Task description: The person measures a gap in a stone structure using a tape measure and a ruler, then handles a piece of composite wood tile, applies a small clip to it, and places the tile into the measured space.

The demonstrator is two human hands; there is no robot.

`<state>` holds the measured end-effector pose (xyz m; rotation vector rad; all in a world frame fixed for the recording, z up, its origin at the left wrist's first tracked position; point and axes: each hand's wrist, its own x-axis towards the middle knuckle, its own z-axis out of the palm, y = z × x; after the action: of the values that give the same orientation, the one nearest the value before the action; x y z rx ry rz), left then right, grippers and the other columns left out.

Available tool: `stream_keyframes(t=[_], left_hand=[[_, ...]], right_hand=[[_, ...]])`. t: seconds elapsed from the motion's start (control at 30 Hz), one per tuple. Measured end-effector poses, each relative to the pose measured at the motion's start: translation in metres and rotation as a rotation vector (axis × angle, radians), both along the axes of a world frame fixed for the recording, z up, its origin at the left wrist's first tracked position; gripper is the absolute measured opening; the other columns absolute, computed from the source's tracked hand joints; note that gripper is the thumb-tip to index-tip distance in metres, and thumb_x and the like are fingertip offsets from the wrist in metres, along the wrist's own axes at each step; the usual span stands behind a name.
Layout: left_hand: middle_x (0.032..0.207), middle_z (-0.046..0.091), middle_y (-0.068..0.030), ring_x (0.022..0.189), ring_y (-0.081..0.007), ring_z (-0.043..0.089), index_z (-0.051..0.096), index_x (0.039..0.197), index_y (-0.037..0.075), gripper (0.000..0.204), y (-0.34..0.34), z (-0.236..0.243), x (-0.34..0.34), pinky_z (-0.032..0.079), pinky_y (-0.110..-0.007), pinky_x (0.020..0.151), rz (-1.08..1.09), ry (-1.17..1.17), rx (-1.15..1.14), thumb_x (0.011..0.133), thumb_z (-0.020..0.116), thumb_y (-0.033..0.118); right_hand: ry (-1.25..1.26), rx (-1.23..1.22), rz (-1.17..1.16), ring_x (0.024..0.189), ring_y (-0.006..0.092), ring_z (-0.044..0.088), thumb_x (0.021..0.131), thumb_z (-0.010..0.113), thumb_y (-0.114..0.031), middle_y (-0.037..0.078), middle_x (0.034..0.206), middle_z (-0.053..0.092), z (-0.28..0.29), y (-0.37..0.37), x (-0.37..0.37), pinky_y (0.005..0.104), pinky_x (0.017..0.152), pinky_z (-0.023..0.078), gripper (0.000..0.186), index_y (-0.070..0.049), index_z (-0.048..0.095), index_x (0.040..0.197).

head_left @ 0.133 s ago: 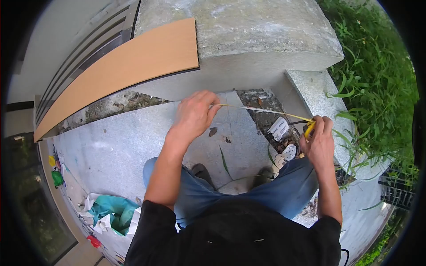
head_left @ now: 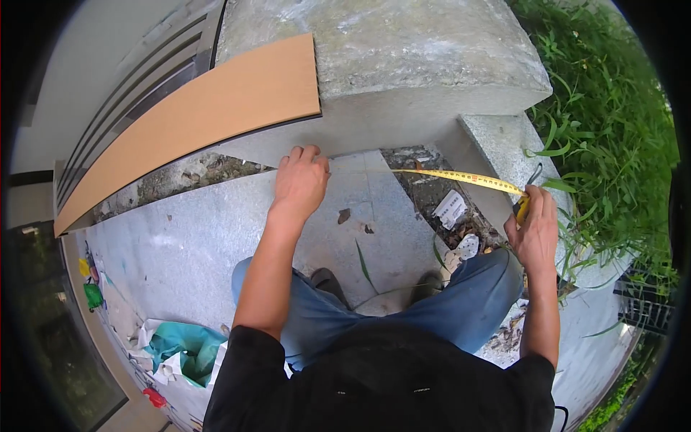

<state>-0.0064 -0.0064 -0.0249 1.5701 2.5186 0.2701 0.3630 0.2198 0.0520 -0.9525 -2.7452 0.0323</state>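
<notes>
R hand (head_left: 534, 229) is closed round a yellow tape measure (head_left: 522, 210), thumb on its L side, fingers curled over the top; case mostly hidden in the grip. Dark cord loop (head_left: 535, 173) sticks up just beyond the fingers. L hand (head_left: 299, 186) is palm down, fingers bent, well apart from the R one; can't tell if they pinch anything, tips out of sight. Yellow blade (head_left: 468, 178) is out b/w the two, marked face showing nr the R hand, thinning to a faint line twd the L hand

Under the blade: dirt gap (head_left: 409, 181) w/ debris, incl a white printed card (head_left: 450, 207) and, nearer the knees, a white dotted scrap (head_left: 468, 245). Grey slab (head_left: 209, 212) lies below the L hand, w/ a brown leaf (head_left: 344, 216) on it. Jeans (head_left: 317, 317) and dark shoes (head_left: 330, 282) nr the bottom, knees bent, spread wide

Farther out: tan board (head_left: 209, 104) upper L, its R end overlapping a big concrete block (head_left: 432, 54). Speckled ledge (head_left: 497, 133) beyond the R hand, then green weeds (head_left: 597, 108). Lower L, a teal bag (head_left: 180, 342) w/ white paper round it, small red item (head_left: 154, 397) nearby
</notes>
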Motion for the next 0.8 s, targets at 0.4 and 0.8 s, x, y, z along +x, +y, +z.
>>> stream_keyframes(t=[0.4,0.8], left_hand=[[0.100,0.065,-0.0074,0.093,-0.0282,0.061,0.066,0.118,0.008,0.033,0.039,0.002,0.103,0.051,-0.041,0.080,-0.266,-0.281,0.417,0.087,0.073,0.015],[0.093,0.060,-0.0104,0.076,-0.0298,0.063,0.074,0.113,0.009,0.018,0.011,0.058,0.015,0.052,-0.042,0.068,0.224,0.105,0.339,0.101,0.062,0.015]], right_hand=[[-0.036,-0.055,0.066,0.095,0.0329,0.061,0.076,0.076,-0.018,0.015,0.103,0.055,0.007,-0.038,-0.051,0.0417,0.080,0.055,0.052,-0.008,0.060,0.124],[0.233,0.095,-0.365,0.091,0.0349,0.061,0.090,0.072,-0.025,0.018,0.110,0.056,0.027,0.045,0.025,0.0435,0.081,0.053,0.058,-0.011,0.053,0.143]])
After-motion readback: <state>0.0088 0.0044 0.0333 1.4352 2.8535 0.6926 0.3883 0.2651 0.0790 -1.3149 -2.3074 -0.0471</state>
